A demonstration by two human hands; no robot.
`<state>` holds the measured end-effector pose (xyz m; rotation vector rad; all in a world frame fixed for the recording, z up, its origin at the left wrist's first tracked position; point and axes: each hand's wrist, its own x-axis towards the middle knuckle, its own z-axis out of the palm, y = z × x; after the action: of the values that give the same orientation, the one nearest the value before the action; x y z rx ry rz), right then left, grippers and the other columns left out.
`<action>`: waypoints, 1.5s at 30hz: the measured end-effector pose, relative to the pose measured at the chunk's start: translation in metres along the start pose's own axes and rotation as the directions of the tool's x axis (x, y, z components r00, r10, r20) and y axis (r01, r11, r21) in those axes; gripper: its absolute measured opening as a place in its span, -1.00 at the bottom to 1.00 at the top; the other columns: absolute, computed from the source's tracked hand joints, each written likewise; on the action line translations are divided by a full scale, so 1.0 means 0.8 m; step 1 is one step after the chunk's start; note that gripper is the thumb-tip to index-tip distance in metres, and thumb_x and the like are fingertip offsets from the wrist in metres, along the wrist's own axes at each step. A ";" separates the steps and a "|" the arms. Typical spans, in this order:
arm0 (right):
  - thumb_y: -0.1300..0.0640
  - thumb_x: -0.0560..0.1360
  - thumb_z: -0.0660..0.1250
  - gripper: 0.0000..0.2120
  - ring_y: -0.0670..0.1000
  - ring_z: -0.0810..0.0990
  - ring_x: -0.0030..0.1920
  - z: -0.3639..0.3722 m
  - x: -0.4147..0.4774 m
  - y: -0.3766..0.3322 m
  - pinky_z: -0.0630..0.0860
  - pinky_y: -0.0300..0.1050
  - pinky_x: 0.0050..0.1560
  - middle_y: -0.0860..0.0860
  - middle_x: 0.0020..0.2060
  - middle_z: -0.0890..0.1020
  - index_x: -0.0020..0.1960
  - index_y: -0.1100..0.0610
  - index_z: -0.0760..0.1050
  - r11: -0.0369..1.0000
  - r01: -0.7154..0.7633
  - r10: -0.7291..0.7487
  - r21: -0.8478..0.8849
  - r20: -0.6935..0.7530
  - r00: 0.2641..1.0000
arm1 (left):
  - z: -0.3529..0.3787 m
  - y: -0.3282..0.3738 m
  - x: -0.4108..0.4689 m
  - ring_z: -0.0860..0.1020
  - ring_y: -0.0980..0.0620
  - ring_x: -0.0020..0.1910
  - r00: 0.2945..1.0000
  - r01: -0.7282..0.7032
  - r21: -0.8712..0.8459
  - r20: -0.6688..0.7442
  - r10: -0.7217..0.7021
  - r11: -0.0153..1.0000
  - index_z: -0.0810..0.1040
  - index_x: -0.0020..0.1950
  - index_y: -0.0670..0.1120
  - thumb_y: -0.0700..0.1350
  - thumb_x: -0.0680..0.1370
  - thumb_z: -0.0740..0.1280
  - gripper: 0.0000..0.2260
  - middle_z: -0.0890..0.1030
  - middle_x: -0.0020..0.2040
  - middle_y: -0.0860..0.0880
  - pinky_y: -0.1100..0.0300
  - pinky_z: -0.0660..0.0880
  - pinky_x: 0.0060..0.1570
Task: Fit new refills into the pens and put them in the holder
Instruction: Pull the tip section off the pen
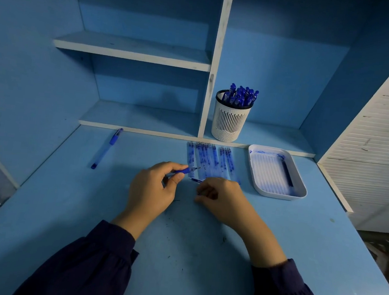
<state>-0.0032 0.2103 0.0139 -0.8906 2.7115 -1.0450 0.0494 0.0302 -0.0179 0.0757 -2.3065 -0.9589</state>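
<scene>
Just in front of the holder (229, 122), on the blue desk (203, 254), we find a row of refills (211, 163) lying side by side, each running lengthwise toward the holder. Holder: white, slotted, upright on the low shelf (272, 135), packed with capped pens (241, 96) standing blue ends up.

Nearer us than the refills, roughly in line with the holder, both hands are close together.

Left hand (154, 186): thumb and curled fingers pinch a pen (184, 170) by its blue grip. The thin tip points right and lies over the near end of the leftmost refills.

Right hand (219, 196): fingers curled tight inward, knuckles up, just right of the pen's tip. A small blue piece (196, 180) shows at its fingertips. We cannot tell whether the hand holds it or merely covers it.

Right of the holder and a little nearer us sits a white tray (278, 195), stained blue, with a dark stick (286, 173) lying along its right side.

Far left of the holder a loose pen (106, 149) with a blue cap lies slantwise on the desk, well apart from the hands. Dark sleeves (99, 256) cover both forearms.
</scene>
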 end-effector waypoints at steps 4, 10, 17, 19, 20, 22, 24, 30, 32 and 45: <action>0.12 0.44 0.48 -0.82 -0.08 0.60 -0.22 -0.011 0.002 -0.002 0.48 -0.42 -0.15 -0.01 -0.22 0.65 0.03 0.09 0.61 0.964 -0.052 0.105 0.259 -0.194 0.975 | 0.001 0.003 -0.001 0.60 0.13 -0.16 0.998 -0.061 -0.023 0.028 0.061 0.998 0.68 0.10 0.09 -0.11 0.56 0.43 -0.84 0.61 -0.08 0.34 0.09 0.56 -0.28; 0.23 0.47 0.43 -0.99 -0.09 0.58 -0.29 -0.010 0.004 -0.011 0.54 -0.26 -0.17 -0.01 -0.31 0.64 -0.11 0.16 0.62 0.921 -0.006 0.102 0.389 -0.227 0.969 | 0.001 0.002 -0.001 0.61 0.18 -0.11 0.991 -0.115 -0.034 0.066 0.117 0.993 0.68 0.11 0.06 -0.12 0.55 0.44 -0.83 0.65 -0.03 0.26 0.13 0.56 -0.25; 0.30 0.58 0.24 -0.94 0.06 0.67 -0.17 -0.020 0.006 -0.004 0.62 -0.07 -0.07 0.13 -0.19 0.68 -0.06 0.25 0.47 0.798 -0.026 0.198 0.602 -0.223 0.954 | 0.001 0.005 -0.003 0.59 0.11 -0.22 0.996 -0.081 -0.023 0.027 0.082 0.996 0.67 0.12 0.13 0.04 0.55 0.33 -0.81 0.63 -0.07 0.30 0.10 0.53 -0.36; 0.32 0.53 0.33 -0.94 0.04 0.67 -0.19 -0.019 0.006 -0.010 0.61 -0.11 -0.05 0.16 -0.19 0.68 -0.01 0.27 0.47 0.722 0.005 0.216 0.692 -0.232 0.948 | 0.003 0.004 -0.003 0.59 0.09 -0.27 0.997 -0.073 -0.018 0.025 0.073 0.997 0.66 0.12 0.14 0.06 0.56 0.32 -0.81 0.66 -0.11 0.23 0.05 0.53 -0.40; 0.34 0.50 0.37 -0.89 0.00 0.66 -0.20 -0.017 0.006 -0.012 0.60 -0.16 -0.06 0.14 -0.20 0.68 0.00 0.26 0.47 0.698 0.025 0.221 0.716 -0.249 0.943 | 0.003 0.004 -0.003 0.58 0.07 -0.29 0.997 -0.071 -0.020 0.018 0.071 0.997 0.66 0.12 0.14 0.08 0.56 0.31 -0.80 0.66 -0.13 0.18 0.04 0.52 -0.42; 0.40 0.47 0.38 -0.86 -0.06 0.63 -0.23 -0.016 0.008 -0.016 0.55 -0.24 -0.12 0.07 -0.24 0.66 -0.04 0.22 0.51 0.679 0.098 0.238 0.728 -0.345 0.908 | 0.003 0.003 -0.002 0.57 0.04 -0.33 0.998 -0.067 -0.046 0.001 0.068 0.997 0.66 0.13 0.14 0.12 0.57 0.28 -0.78 0.66 -0.17 0.14 0.03 0.52 -0.43; 0.42 0.46 0.35 -0.83 -0.04 0.59 -0.22 -0.017 0.010 -0.016 0.52 -0.21 -0.12 0.05 -0.26 0.64 -0.11 0.18 0.57 0.677 0.179 0.285 0.714 -0.479 0.830 | 0.002 0.004 -0.003 0.57 0.03 -0.34 0.998 -0.056 -0.075 -0.002 0.056 0.996 0.65 0.14 0.13 0.15 0.57 0.26 -0.74 0.66 -0.17 0.13 0.02 0.52 -0.42; 0.31 0.52 0.35 -0.83 0.02 0.59 -0.18 -0.020 0.010 -0.021 0.56 -0.19 -0.06 -0.05 -0.28 0.65 -0.02 0.10 0.65 0.637 0.232 0.357 0.735 -0.548 0.756 | 0.006 0.011 -0.004 0.57 0.04 -0.34 0.998 -0.063 -0.145 0.013 0.065 0.987 0.65 0.17 0.06 0.08 0.58 0.29 -0.76 0.67 -0.12 0.17 0.04 0.50 -0.41; 0.31 0.52 0.35 -0.84 0.03 0.63 -0.16 -0.024 0.013 -0.024 0.59 -0.18 -0.03 -0.06 -0.30 0.68 -0.02 0.09 0.64 0.606 0.240 0.358 0.758 -0.529 0.769 | 0.006 0.011 -0.004 0.59 0.05 -0.30 0.998 -0.051 -0.162 0.019 0.054 0.986 0.65 0.17 0.04 0.03 0.59 0.32 -0.78 0.67 -0.09 0.18 0.08 0.52 -0.38; 0.29 0.47 0.38 -0.75 0.12 0.64 -0.11 -0.048 0.112 0.005 0.57 0.25 0.06 0.11 -0.08 0.71 0.03 0.00 0.66 0.893 -0.142 0.194 0.428 -0.081 0.978 | -0.006 -0.018 0.038 0.49 0.21 -0.18 0.990 -0.097 -0.092 -0.112 0.086 0.991 0.61 0.21 -0.11 -0.15 0.61 0.28 -0.79 0.53 -0.04 0.19 0.48 0.36 -0.18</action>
<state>-0.0903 0.1849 0.0504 -0.5216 2.4399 -1.6022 0.0255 0.0081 -0.0083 -0.0187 -2.1429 -0.9939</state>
